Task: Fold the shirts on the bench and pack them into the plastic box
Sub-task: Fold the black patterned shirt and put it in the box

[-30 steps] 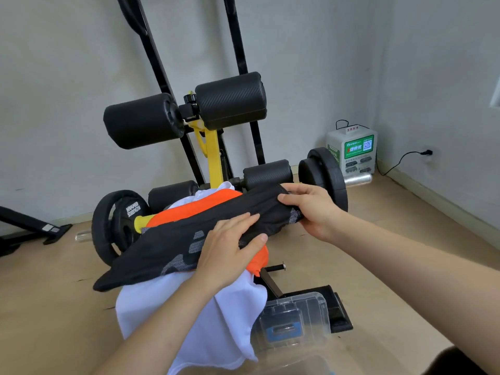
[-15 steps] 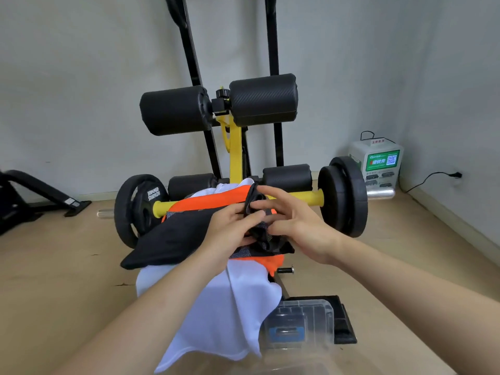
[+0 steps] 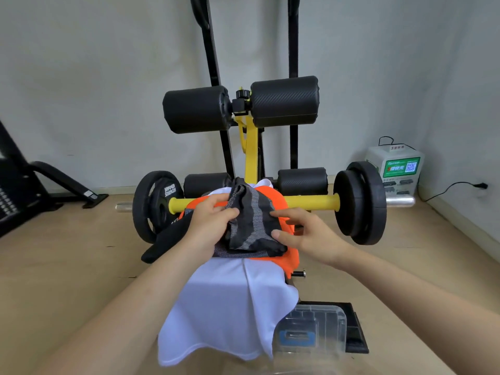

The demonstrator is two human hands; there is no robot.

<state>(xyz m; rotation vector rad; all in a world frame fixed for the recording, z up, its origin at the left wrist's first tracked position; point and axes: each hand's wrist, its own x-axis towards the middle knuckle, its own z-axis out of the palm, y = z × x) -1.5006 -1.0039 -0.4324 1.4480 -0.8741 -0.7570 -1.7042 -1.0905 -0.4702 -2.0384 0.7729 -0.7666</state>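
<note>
Left hand [image 3: 211, 226] grips black shirt [image 3: 251, 226]; right hand [image 3: 308, 234] apparently presses it.

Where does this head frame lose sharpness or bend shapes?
Head view: the plastic box at the bottom edge is smeared; both forearms stretch wide toward the lower corners; left hand, right hand and dark shirt are sharp in soft, even light.

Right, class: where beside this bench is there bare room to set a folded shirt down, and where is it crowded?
Free: wooden floor between the left weight plate and the black frame; floor beyond the right weight plate. Crowded: the bench, covered by white shirt, orange shirt and striped shirt; plastic box at its foot.
</note>
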